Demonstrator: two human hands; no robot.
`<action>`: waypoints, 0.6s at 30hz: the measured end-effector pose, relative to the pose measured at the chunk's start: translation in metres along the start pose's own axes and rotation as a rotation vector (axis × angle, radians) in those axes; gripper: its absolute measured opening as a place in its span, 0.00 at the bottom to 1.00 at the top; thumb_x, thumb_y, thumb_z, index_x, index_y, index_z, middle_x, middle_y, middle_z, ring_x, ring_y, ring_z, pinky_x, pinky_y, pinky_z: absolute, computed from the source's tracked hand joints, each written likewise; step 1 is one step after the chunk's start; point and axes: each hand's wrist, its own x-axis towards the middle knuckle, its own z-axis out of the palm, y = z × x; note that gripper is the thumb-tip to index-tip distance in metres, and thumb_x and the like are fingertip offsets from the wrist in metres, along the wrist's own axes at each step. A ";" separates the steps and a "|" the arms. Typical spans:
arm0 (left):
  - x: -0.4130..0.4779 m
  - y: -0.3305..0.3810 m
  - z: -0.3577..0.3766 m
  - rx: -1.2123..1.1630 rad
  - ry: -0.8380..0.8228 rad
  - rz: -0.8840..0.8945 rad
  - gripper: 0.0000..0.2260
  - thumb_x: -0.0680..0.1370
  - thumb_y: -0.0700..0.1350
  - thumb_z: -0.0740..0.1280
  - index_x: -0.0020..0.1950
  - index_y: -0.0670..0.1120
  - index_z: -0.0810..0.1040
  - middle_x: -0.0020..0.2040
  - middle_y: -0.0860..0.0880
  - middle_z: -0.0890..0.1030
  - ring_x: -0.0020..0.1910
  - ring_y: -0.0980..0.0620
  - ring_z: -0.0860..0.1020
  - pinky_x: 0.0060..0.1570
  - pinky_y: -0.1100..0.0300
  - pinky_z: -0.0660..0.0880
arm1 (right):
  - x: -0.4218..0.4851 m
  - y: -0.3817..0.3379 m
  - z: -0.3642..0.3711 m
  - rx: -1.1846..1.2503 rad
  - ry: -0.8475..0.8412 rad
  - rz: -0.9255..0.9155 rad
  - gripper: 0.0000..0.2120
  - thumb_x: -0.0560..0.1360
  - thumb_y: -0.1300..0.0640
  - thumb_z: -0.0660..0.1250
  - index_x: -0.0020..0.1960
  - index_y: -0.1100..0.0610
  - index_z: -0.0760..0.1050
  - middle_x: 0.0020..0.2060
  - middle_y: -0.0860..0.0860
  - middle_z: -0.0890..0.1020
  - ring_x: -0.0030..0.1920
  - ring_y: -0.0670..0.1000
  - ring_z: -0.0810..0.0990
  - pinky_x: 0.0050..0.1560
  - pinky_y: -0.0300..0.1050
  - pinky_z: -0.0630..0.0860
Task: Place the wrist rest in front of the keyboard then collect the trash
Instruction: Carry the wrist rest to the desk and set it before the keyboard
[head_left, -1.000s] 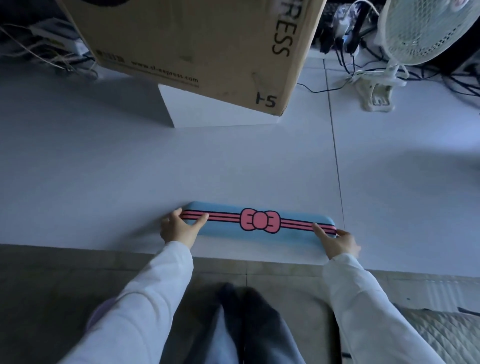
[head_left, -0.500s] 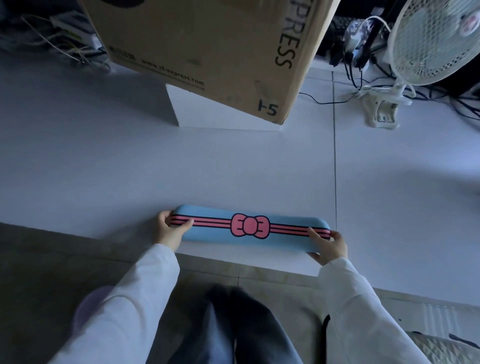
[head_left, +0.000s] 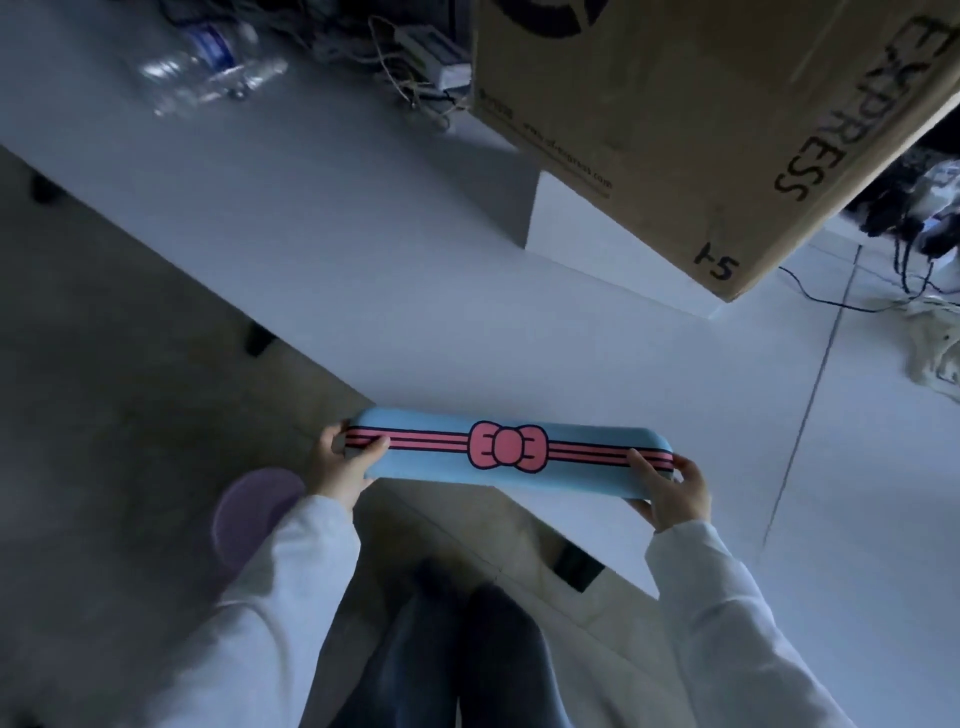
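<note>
The wrist rest (head_left: 436, 470) is a long blue pad with pink stripes and a pink bow in its middle. I hold it level, lifted over the near edge of the white table (head_left: 363, 270). My left hand (head_left: 340, 467) grips its left end with the thumb on top. Gripping the right end the same way is my right hand (head_left: 670, 491). Clear plastic bottles (head_left: 208, 67) lie at the table's far left. No keyboard is in view.
A big cardboard box (head_left: 691, 119) sits on a white block (head_left: 587, 244) at the back. Tangled cables (head_left: 415, 67) lie behind it. At the right edge stands the white base of a fan (head_left: 935, 343). A purple stool seat (head_left: 249, 514) stands by my left arm.
Both hands have lifted the wrist rest off the table and drawn it towards me, past the table edge. The view has swung left, so the bottles have come into sight.
</note>
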 end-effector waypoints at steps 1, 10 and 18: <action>-0.002 0.000 -0.015 -0.038 0.031 0.005 0.22 0.71 0.36 0.70 0.63 0.42 0.70 0.57 0.44 0.76 0.53 0.44 0.75 0.47 0.52 0.76 | -0.003 0.000 0.013 -0.017 -0.034 -0.015 0.24 0.70 0.62 0.70 0.63 0.64 0.67 0.53 0.58 0.71 0.52 0.58 0.74 0.50 0.53 0.76; -0.016 0.002 -0.146 -0.229 0.283 0.056 0.22 0.72 0.37 0.69 0.64 0.42 0.68 0.56 0.44 0.74 0.54 0.47 0.74 0.36 0.63 0.77 | -0.059 0.005 0.129 -0.157 -0.307 -0.146 0.18 0.69 0.62 0.70 0.56 0.59 0.68 0.53 0.60 0.74 0.51 0.57 0.75 0.35 0.43 0.82; -0.010 0.006 -0.279 -0.320 0.353 0.070 0.23 0.71 0.37 0.70 0.64 0.37 0.68 0.58 0.40 0.75 0.55 0.44 0.75 0.54 0.49 0.76 | -0.138 0.037 0.234 -0.284 -0.388 -0.261 0.15 0.69 0.60 0.71 0.51 0.56 0.68 0.62 0.63 0.74 0.51 0.54 0.74 0.38 0.45 0.78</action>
